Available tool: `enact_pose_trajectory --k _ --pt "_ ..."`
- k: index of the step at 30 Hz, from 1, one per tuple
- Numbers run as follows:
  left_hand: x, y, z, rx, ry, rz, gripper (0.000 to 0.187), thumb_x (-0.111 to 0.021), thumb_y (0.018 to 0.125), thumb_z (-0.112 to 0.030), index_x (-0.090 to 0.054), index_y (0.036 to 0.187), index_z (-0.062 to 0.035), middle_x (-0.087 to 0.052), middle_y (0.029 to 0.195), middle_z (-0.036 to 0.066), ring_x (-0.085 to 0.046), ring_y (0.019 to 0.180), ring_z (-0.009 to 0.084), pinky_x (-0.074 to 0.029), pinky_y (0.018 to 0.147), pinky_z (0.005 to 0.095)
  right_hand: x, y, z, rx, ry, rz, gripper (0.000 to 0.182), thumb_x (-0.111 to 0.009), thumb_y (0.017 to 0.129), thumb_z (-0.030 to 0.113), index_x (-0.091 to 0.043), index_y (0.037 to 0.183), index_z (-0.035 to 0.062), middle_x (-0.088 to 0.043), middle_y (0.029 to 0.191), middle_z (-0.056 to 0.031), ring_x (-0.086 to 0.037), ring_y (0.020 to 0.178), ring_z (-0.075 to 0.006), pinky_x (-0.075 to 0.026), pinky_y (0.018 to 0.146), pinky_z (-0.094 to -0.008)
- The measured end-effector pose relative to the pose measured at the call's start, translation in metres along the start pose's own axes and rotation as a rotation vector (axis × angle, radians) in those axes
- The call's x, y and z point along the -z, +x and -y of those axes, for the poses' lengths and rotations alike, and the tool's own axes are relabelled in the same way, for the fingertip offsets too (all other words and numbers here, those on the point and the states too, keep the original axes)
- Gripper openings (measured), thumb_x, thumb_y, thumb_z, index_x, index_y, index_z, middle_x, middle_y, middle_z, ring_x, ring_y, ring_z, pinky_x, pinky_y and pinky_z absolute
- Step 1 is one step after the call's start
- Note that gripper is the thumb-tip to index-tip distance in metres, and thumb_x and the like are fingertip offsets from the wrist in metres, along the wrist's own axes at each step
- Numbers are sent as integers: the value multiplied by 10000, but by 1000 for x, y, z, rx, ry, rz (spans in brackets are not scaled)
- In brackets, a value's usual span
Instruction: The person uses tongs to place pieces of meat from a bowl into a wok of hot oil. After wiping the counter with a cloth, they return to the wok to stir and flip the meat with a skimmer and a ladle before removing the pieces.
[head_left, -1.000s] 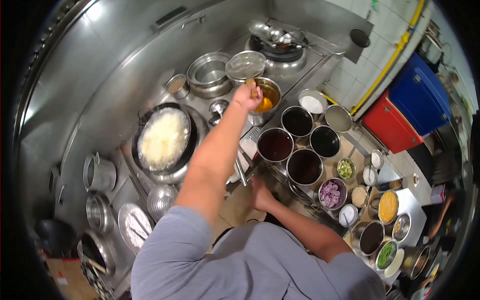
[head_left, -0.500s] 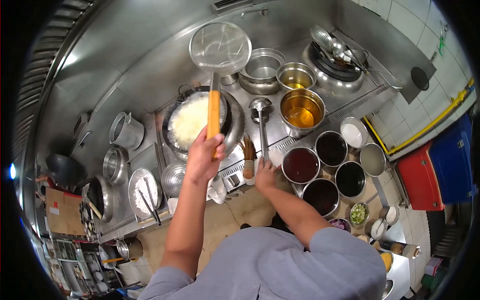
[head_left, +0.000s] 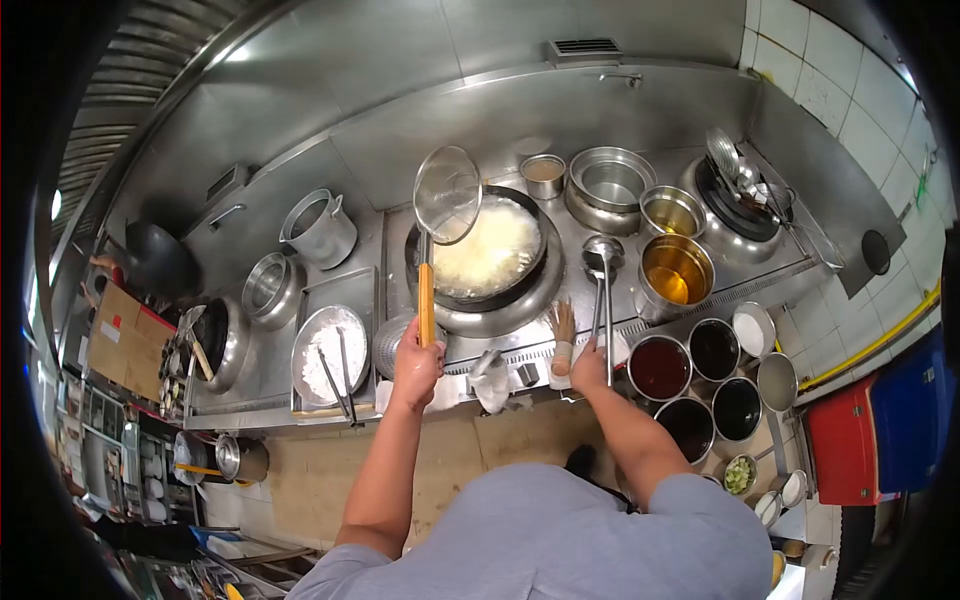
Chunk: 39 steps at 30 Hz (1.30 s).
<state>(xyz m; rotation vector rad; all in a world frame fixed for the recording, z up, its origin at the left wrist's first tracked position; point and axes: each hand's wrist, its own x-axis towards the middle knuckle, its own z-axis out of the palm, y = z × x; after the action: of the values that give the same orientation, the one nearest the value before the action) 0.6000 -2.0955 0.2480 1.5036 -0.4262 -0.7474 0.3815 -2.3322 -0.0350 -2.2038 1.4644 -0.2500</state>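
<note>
My left hand (head_left: 418, 372) is closed round the wooden handle of a fine-mesh strainer (head_left: 448, 195), its round head raised over the left edge of a wok (head_left: 548, 262). Pale food in bubbling foam (head_left: 490, 245) fills the wok. My right hand (head_left: 591, 370) is closed at the lower end of a long metal ladle handle (head_left: 598, 310). The ladle's bowl (head_left: 603, 250) is on the steel counter, between the wok and a pot of amber liquid (head_left: 678, 270). Just left of my right hand is a bristle brush (head_left: 562, 340).
Several pots of dark sauce (head_left: 660, 367) stand at the right. To the left are a bowl of white powder (head_left: 330, 355) with tongs-like sticks across it, a perforated ladle (head_left: 393, 345) and a tall metal pot (head_left: 320, 230). A crumpled cloth (head_left: 488, 382) hangs at the counter's front edge.
The camera view has shifted, so the counter appears farther right and lower. The strainer has moved from above the wok's right part to its left edge. My right hand remains at the ladle handle.
</note>
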Motion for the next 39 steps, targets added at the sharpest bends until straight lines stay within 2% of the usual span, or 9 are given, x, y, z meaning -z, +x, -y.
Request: enact_pose_trajectory --k 2,3,5,6,10,17,34,37,39 --pt "23 6 7 -84 249 -95 653 -556 872 54 -475 1510 -56 -640 892 92 -617 675 195 -507 611 324 2 21 7 -110 300 -97 684 -619 872 65 -363 1488 -88 -512 1362 -368 -565 1223 -548 -478 1040 -576" --pt "41 20 18 -81 237 -96 653 -556 872 54 -475 1510 -56 -640 892 92 -617 675 195 -507 611 324 -13 37 -4 -8 334 -243 705 -607 863 8 -363 1521 -61 -656 1175 -265 -631 1149 -451 -517 1005 -475" --pt "74 50 41 -455 639 -193 688 -546 847 17 -447 1527 1 -702 1095 245 -705 893 366 -550 831 409 59 6 29 -372 1029 141 659 -622 876 -2 -423 1504 -21 -663 1187 -172 -671 1057 -324 -547 935 -392" --pt "79 49 26 -419 726 -209 711 -516 828 3 -411 1529 56 -650 1229 349 -667 1090 474 -504 981 461 94 -26 37 -299 1078 117 629 -629 880 -9 -463 1487 -8 -666 1164 -134 -670 1012 -277 -544 919 -358" --pt "108 83 6 -407 938 -170 681 -495 827 22 -425 1501 85 -655 1151 377 -651 1087 500 -509 961 521 145 -43 11 232 602 -195 479 -654 878 19 -640 1356 41 -719 1120 -142 -696 983 -272 -542 912 -372" --pt "102 142 44 -408 1058 -242 654 -551 824 -7 -461 1467 72 -686 1070 356 -677 1013 505 -536 927 548 318 -33 130 511 -317 -59 435 -619 804 43 -757 1205 138 -734 1145 -172 -680 1080 -385 -539 934 -472" --pt "63 117 44 -261 845 -192 511 -539 809 -18 -601 1313 39 -711 1092 313 -674 1068 489 -524 926 508 149 57 188 377 -59 47 452 -591 850 92 -718 1268 208 -726 1215 -150 -684 1122 -375 -543 962 -470" --pt "71 100 42 -107 534 -175 562 -497 818 17 -584 1373 37 -742 1081 255 -696 1071 438 -513 945 470 140 54 218 357 -33 39 457 -576 861 89 -715 1279 215 -728 1213 -155 -688 1122 -374 -539 977 -466" --pt "86 103 45 -153 606 -159 620 -454 831 50 -547 1443 16 -729 918 164 -708 814 322 -544 739 429 153 62 236 359 -67 80 488 -581 852 76 -710 1297 231 -733 1201 -159 -695 1116 -368 -543 972 -459"
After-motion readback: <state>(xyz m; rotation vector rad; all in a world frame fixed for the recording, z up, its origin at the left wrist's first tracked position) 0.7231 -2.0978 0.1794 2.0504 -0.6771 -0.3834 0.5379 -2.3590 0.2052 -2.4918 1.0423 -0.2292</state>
